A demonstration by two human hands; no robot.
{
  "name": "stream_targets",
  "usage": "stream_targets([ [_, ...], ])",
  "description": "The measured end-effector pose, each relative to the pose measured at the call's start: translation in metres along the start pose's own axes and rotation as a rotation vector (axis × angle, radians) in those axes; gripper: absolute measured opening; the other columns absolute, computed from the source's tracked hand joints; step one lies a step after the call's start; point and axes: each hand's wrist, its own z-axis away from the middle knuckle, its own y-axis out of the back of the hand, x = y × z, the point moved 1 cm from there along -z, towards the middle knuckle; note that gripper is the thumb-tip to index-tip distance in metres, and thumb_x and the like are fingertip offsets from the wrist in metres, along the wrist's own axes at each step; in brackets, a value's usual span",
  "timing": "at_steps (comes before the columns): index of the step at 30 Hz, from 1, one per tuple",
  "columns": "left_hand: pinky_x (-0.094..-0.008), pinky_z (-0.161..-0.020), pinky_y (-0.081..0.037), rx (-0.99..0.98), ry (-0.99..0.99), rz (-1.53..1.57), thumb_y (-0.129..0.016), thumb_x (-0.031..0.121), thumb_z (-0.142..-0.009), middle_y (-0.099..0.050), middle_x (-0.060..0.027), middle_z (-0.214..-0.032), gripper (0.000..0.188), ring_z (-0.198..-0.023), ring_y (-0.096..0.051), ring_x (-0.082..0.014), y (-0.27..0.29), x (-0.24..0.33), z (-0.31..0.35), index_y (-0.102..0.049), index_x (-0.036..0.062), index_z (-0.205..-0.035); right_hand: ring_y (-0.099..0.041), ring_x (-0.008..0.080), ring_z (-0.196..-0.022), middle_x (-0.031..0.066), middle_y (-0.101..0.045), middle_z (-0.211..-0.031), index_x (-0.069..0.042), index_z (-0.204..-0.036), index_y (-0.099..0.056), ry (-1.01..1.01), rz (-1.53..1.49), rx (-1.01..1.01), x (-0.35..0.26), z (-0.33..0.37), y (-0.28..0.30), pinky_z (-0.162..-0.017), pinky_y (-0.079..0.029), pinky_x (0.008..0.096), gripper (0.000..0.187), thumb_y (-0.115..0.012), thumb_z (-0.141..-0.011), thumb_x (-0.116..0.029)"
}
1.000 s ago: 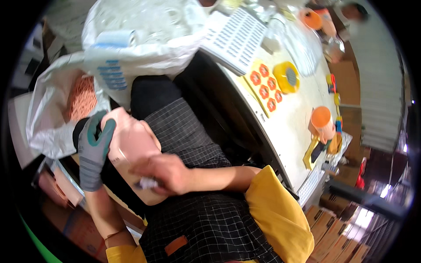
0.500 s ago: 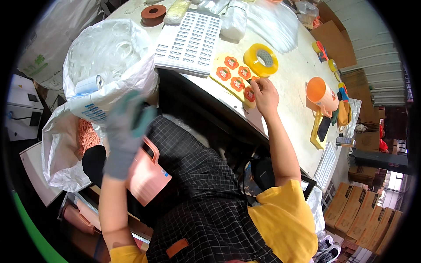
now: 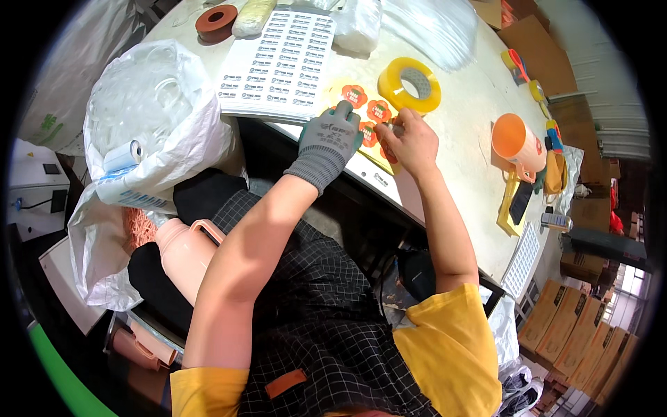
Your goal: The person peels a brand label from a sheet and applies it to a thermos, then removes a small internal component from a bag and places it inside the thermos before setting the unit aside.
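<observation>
My left hand (image 3: 325,142), in a grey and green work glove, rests at the edge of a yellow sheet of red flower-shaped stickers (image 3: 377,110). Its thumb and fingers are apart, the fingertips touching the sheet. My bare right hand (image 3: 413,144) has thumb and forefinger pinched at a sticker along the sheet's right side; the fingers hide part of that sticker. A pink mug or jug with a handle (image 3: 186,256) lies across my lap, partly behind my left forearm.
Beyond the stickers lies a roll of clear yellow tape (image 3: 410,85); left of it is a stack of printed label sheets (image 3: 278,66). An orange mug (image 3: 517,144) lies to the right. A white sack of clear rings (image 3: 146,104) stands left of the table, with cardboard boxes (image 3: 566,333) far right.
My left hand has moved from above my lap up and right to the sticker sheet, letting go of the pink mug, which has tipped leftward. My right hand stays at the sheet.
</observation>
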Motion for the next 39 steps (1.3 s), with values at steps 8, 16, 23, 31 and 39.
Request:
stream_targets([
  [8,-0.0395,-0.1,-0.057,-0.192,0.023,-0.041,-0.079,0.051,-0.087,-0.055,-0.0084,-0.139,0.066,-0.122,-0.065,-0.0234,0.021,0.007,-0.002,-0.062,0.0116,-0.137,-0.07,0.0266,-0.079,0.0047,-0.071,-0.087,-0.008,-0.088,-0.067,-0.052,0.025,0.003,0.004,-0.008,-0.008,-0.069,-0.055,0.0393,0.041,-0.084,-0.085,-0.046],
  [16,-0.0403,-0.1,-0.057,-0.162,0.009,-0.029,-0.087,0.037,-0.08,-0.055,-0.0097,-0.14,0.071,-0.121,-0.066,-0.026,0.022,0.009,-0.005,-0.059,0.0102,-0.14,-0.059,0.0111,-0.068,0.001,-0.065,-0.075,-0.005,-0.081,-0.06,-0.093,-0.551,-0.338,0.0,-0.003,0.033,-0.063,-0.048,0.0295,0.036,-0.089,-0.085,-0.026],
  [23,-0.042,-0.096,-0.056,-0.225,-0.202,0.126,-0.076,0.04,-0.086,-0.069,-0.0152,-0.126,0.053,-0.115,-0.069,-0.0316,0.049,-0.017,0.049,-0.067,0.0076,-0.126,-0.052,0.0054,-0.073,-0.004,-0.059,-0.077,-0.007,-0.081,-0.059,-0.001,-1.07,-0.596,-0.071,0.011,0.056,-0.068,-0.042,0.024,0.03,-0.085,-0.088,-0.019],
  [31,-0.0417,-0.09,-0.053,0.117,-0.126,0.145,-0.071,0.045,-0.093,-0.067,-0.0044,-0.115,0.038,-0.1,-0.067,-0.0262,0.097,0.001,0.288,-0.067,0.0119,-0.11,-0.048,0.0044,-0.072,-0.0041,-0.054,-0.073,-0.006,-0.077,-0.059,0.276,-1.023,-0.935,-0.214,0.034,-0.023,-0.064,-0.039,0.0248,0.032,-0.087,-0.086,-0.018],
  [39,-0.0437,-0.091,-0.05,0.631,0.534,0.107,-0.09,0.053,-0.073,-0.062,-0.0039,-0.118,0.062,-0.109,-0.061,-0.0254,0.069,-0.002,0.416,-0.064,0.0165,-0.115,-0.064,0.0143,-0.061,0.0075,-0.067,-0.071,-0.004,-0.076,-0.058,0.523,-0.718,-1.149,-0.338,0.066,-0.072,-0.055,-0.051,0.034,0.049,-0.09,-0.082,-0.04],
])
